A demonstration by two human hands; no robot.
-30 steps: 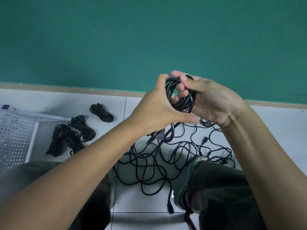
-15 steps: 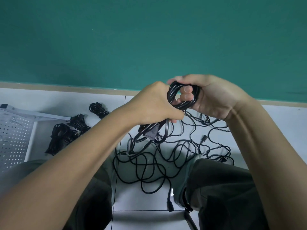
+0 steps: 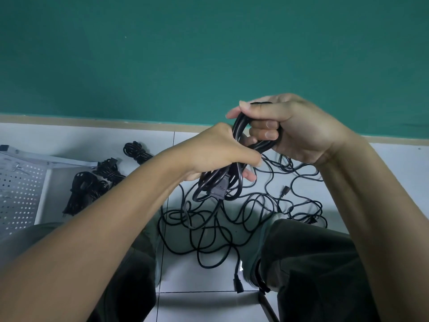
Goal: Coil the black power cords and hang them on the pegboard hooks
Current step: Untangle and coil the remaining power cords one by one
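Black coiled cord (image 3: 241, 145) sits between both your hands, held up above the floor (image 3: 69, 138) in front of the teal wall (image 3: 209, 54). Head view only: your right hand (image 3: 287, 129) has fingers curled round the top of the coil, thumb over it. Your left hand (image 3: 218, 154) grips the lower part of the same coil, fingers wrapped; loops and a plug (image 3: 218, 194) hang just below it. Loose tangle of cords (image 3: 232, 217) lies on the white tiles between your knees, 1 connector end (image 3: 238, 285) near the bottom. 3 finished bundles (image 3: 92, 184) lie on the floor to the left, just beside the white pegboard (image 3: 21, 194), which lies flat at the left edge
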